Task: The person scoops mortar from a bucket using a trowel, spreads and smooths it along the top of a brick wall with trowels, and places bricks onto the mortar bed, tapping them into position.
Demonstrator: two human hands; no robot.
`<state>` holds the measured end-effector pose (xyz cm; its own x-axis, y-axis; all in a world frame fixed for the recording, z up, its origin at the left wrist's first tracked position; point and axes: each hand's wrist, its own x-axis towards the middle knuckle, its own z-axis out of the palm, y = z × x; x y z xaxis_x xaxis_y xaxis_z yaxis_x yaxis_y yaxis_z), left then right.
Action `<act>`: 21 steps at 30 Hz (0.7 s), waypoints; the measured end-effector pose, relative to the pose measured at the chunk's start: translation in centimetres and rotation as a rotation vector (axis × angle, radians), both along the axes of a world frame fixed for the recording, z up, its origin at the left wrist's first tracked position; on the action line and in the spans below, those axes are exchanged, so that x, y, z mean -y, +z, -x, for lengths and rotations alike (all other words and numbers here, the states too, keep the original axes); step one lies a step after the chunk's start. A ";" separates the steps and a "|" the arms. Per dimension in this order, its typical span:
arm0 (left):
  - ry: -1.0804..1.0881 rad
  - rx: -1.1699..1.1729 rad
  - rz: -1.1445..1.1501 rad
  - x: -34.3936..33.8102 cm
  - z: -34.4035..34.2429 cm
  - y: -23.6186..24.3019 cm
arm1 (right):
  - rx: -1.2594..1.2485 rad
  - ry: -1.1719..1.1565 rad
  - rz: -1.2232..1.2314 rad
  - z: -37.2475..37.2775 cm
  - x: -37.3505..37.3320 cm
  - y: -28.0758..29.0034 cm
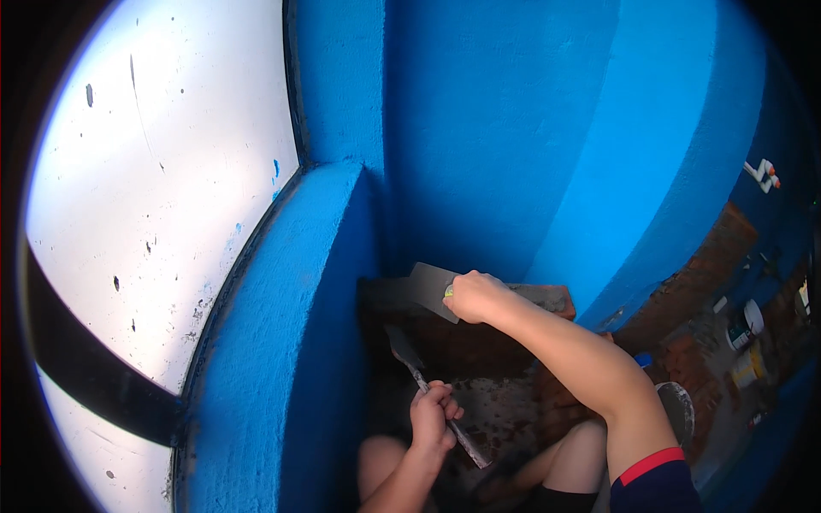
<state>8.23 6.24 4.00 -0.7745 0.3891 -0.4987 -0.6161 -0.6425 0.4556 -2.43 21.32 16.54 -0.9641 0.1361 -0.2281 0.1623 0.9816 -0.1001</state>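
Blue-painted masonry walls (505, 128) enclose the work area, bordered at left by a large, bright white pane (188, 128) in a dark frame, speckled with dark spots and flecks of blue paint. At the foot of the walls runs a low brick ledge (558, 301), its reddish end showing at the right. The person's bare knees (577, 462) lie below it, and a dark-blue sleeve (658, 492) with a red cuff ends on the right upper arm. Partly hidden behind that arm stands a bucket (677, 409) with a pale rim. A flat-bladed trowel (432, 287) is at the ledge top; its right grip (479, 297) is clamped on the handle, where a yellow-green patch shows. Whether the blade touches the ledge cannot be told. Nearer the person, a narrow trowel (469, 443) slants with its blade toward the ledge, the left grip (434, 417) closed around its handle. Farther right are a yellowish container (748, 369) and a dark tub (737, 333) bearing pale markings too small to read. Smallest are white fittings (762, 175) with orange tips on the right wall.
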 end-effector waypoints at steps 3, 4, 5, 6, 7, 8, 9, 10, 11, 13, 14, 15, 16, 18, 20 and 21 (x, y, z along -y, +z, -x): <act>-0.004 -0.010 -0.022 0.2 0.1 0.2 | 0.012 -0.006 -0.048 -1.5 -1.8 0.3; -0.005 -0.011 -0.020 0.2 0.1 0.2 | 0.023 -0.015 -0.076 -2.0 -2.4 0.3; -0.011 -0.017 -0.018 0.2 0.1 0.3 | 0.023 -0.015 -0.096 -2.4 -3.1 0.6; -0.017 -0.022 -0.017 0.1 0.1 0.4 | 0.026 -0.028 -0.099 -2.9 -3.8 0.6; -0.019 -0.021 -0.008 0.1 0.0 0.5 | 0.025 -0.056 -0.110 -3.3 -4.5 0.5; -0.025 -0.027 -0.014 0.1 0.0 0.3 | 0.022 -0.079 -0.122 -3.6 -5.1 0.5; -0.026 -0.034 -0.017 0.1 0.0 0.1 | 0.025 -0.116 -0.111 -4.1 -5.5 0.7; -0.027 -0.041 -0.020 0.2 0.0 0.0 | 0.027 -0.124 -0.114 -4.6 -6.1 0.7; -0.039 -0.043 -0.019 0.1 0.0 0.0 | 0.033 -0.155 -0.119 -5.1 -6.9 0.8; -0.041 -0.037 -0.029 -0.1 -0.1 0.1 | 0.056 -0.197 -0.135 -6.0 -8.8 0.6; -0.051 -0.036 -0.041 -0.3 -0.1 0.2 | 0.058 -0.215 -0.146 -6.6 -9.7 0.5; -0.058 -0.023 -0.030 -0.6 -0.1 0.2 | 0.055 -0.219 -0.180 -7.2 -10.7 0.4; -0.055 -0.018 -0.025 -0.7 -0.1 0.3 | 0.052 -0.225 -0.215 -7.9 -11.6 0.4; -0.039 -0.046 -0.015 0.0 0.1 -0.2 | 0.053 -0.276 -0.222 -8.3 -12.5 -0.1; -0.047 -0.048 -0.025 0.5 0.3 -0.3 | 0.053 -0.319 -0.229 -9.1 -13.6 -0.1; -0.056 -0.057 -0.025 0.4 0.4 -0.4 | 0.071 -0.357 -0.229 -9.5 -14.2 0.1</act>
